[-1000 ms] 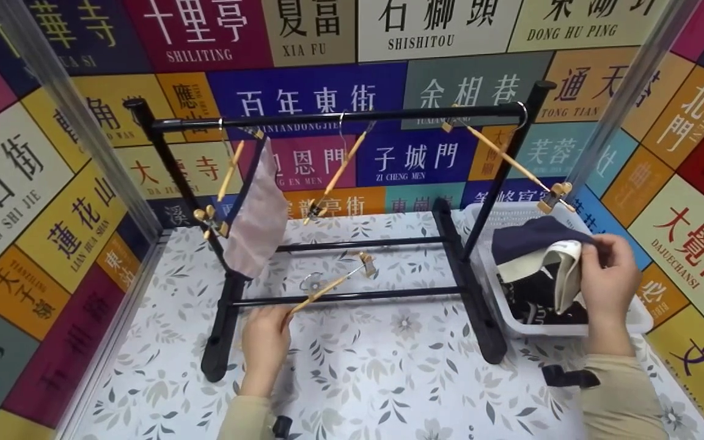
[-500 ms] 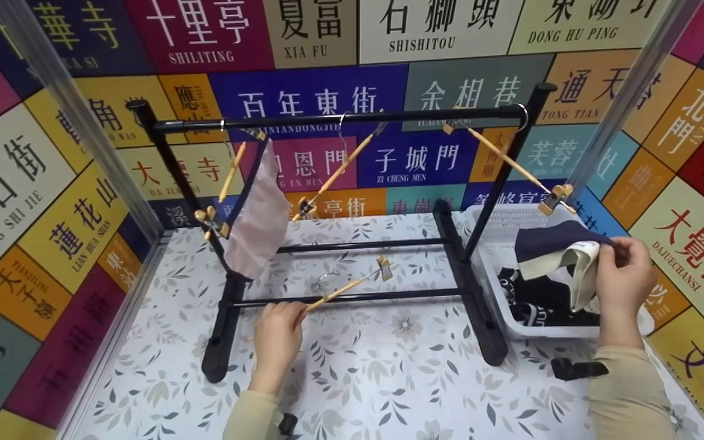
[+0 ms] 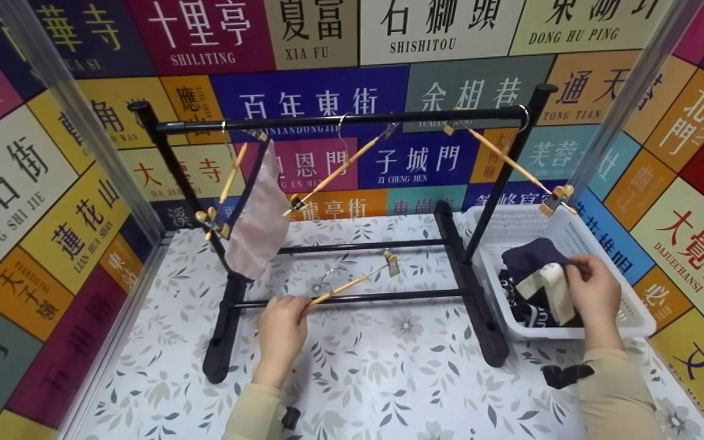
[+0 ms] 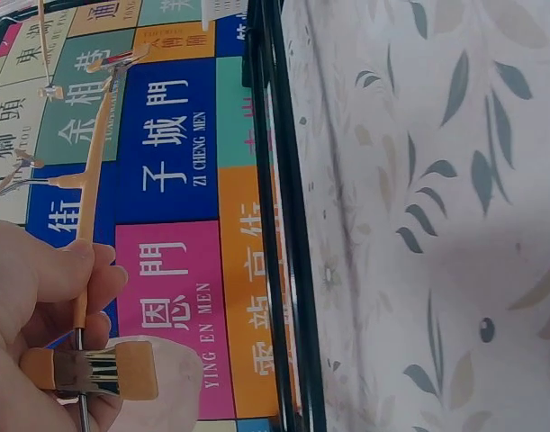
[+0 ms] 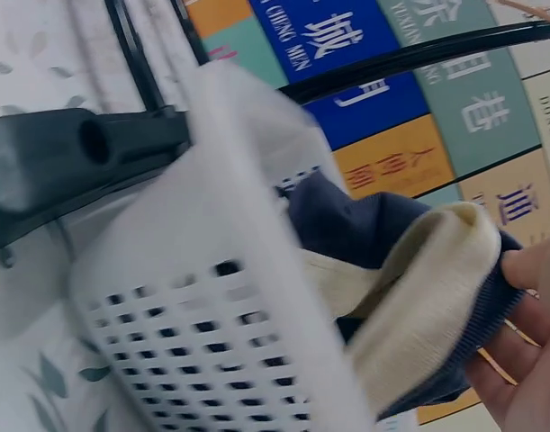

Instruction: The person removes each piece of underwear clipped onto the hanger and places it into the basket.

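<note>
Left hand [image 3: 282,333]: fingers curled round one end of a wooden clip hanger [image 3: 343,288], beside a wooden-padded clip [image 4: 136,370]; bar slanting over the rack's lower rails, far clip pointing away. Right hand [image 3: 596,292]: thumb and fingers pinching the edge of a navy-and-cream cloth [image 3: 532,258], folded over on itself, held at the mouth of a white perforated basket [image 3: 563,333] on the worktop [image 3: 407,379]. Under the cloth: dark garments [image 3: 529,315] with pale lettering; whether cloth and garments touch, cannot tell. Black rack [image 3: 419,116], one piece, standing between the hands: a pink cloth [image 3: 260,226] hanging at its left end, a bare hanger [image 3: 335,174] near mid-rail, another bare hanger [image 3: 502,156] at the right end. Handling notes, by judgement: the pinch is best kept on a single edge, so that the fold can drop open; a lift straight up should clear the basket rim and leave the dark garments behind; the held hanger is best kept level and steady, hook upward, clear of the lower rails, with the thumb free to work the near clip.
</note>
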Motion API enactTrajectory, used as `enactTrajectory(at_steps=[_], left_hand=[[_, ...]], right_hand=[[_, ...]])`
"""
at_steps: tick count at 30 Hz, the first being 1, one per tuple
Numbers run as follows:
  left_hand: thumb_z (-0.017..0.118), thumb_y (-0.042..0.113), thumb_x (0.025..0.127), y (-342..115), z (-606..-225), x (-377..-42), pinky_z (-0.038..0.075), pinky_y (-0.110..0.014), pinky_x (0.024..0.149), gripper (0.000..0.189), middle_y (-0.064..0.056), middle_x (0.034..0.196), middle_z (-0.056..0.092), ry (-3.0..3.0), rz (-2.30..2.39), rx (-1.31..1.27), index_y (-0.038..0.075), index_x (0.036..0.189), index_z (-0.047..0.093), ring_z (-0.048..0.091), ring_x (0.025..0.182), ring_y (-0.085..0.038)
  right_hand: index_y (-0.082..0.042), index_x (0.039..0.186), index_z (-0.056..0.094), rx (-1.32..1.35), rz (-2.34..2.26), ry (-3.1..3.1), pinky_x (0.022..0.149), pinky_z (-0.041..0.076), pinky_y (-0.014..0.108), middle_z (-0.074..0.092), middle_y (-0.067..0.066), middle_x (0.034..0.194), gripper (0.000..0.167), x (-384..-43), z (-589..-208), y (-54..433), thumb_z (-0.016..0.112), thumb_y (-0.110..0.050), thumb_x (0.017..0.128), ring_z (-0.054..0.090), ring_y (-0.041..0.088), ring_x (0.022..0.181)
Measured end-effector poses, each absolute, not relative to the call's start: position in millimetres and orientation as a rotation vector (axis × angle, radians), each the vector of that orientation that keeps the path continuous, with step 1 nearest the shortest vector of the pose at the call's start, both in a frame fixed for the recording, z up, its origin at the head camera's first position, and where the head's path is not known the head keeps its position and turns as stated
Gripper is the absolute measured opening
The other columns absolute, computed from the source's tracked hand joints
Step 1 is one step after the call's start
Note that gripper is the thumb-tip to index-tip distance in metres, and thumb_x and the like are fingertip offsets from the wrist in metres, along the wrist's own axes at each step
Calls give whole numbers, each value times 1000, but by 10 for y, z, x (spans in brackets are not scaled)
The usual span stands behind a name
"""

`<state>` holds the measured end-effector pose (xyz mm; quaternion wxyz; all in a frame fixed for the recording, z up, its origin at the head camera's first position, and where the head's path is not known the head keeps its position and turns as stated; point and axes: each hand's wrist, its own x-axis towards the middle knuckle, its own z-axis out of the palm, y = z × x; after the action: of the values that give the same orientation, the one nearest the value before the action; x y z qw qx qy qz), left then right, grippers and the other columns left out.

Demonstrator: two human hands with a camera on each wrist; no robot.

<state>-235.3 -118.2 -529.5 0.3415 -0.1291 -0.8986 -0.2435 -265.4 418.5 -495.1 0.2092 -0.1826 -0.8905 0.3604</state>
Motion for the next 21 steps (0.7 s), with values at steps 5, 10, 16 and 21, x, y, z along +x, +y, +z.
enactTrajectory(at_steps=[5, 10, 16, 21], left_hand=[[79, 1, 78, -1202, -5249, -2380, 48, -42, 64, 13, -5, 78, 70, -2313, -629, -341, 10, 86, 74, 59, 70, -27], [79, 2, 79, -1259, -5213, -2397, 48, -43, 64, 12, -5, 77, 69, -2280, -622, -351, 10, 86, 74, 59, 68, -28], [78, 3, 81, -1338, -5168, -2423, 50, -45, 68, 10, -7, 80, 70, -2287, -630, -324, 9, 87, 74, 61, 71, -31], [77, 3, 80, -1396, -5140, -2459, 49, -46, 66, 10, -8, 78, 69, -2294, -623, -279, 8, 87, 74, 61, 70, -33]], right_hand=[[-3, 124, 61, -332, 952, -2647, 92, 41, 55, 62, 25, 121, 33, -2617, -5130, 4183, 50, -26, 103, 57, 43, 111], [-2, 125, 60, -218, 881, -2793, 93, 40, 60, 60, 27, 125, 36, -2614, -5246, 4185, 50, -29, 103, 55, 47, 113], [2, 126, 58, -163, 869, -2883, 94, 38, 62, 58, 30, 126, 40, -2621, -5301, 4196, 52, -30, 102, 53, 49, 114], [2, 125, 58, -149, 874, -2888, 95, 38, 62, 58, 30, 125, 39, -2612, -5300, 4188, 53, -29, 102, 53, 50, 114]])
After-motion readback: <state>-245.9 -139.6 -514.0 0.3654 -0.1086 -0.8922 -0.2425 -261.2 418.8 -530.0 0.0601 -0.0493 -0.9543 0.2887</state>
